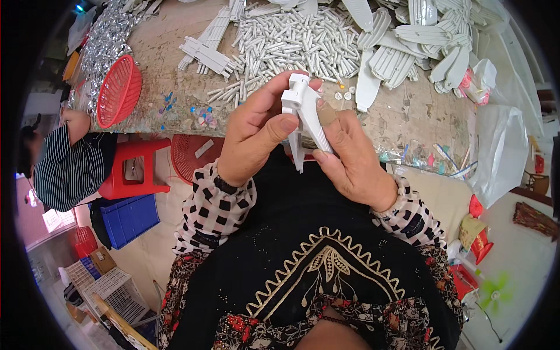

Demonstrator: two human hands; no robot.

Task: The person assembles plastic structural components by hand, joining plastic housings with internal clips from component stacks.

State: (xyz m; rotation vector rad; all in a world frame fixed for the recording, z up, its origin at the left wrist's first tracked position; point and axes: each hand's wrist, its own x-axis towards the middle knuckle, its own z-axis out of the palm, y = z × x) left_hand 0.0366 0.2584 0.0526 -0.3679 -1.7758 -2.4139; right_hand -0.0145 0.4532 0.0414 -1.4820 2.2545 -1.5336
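Over the near edge of the table, my two hands hold a white plastic part with a blocky hinge-like head and two long legs spread apart (301, 98). My left hand (249, 135) is closed round its head, thumb on the near side. My right hand (357, 156) grips the ribbed right leg between thumb and fingers; a tan wrap covers one of its fingers. Just beyond lies a heap of small white rod-shaped plastic pieces (297, 44). A long flat white plastic blade (367, 81) rests to the right of the heap.
More white blades (431, 35) are piled far right, slatted white strips (207, 55) far left. A red basket (119, 96) stands beside silvery bits (108, 44). At left a person in stripes (73, 169) sits by a red stool (131, 154); a plastic bag (501, 151) hangs right.
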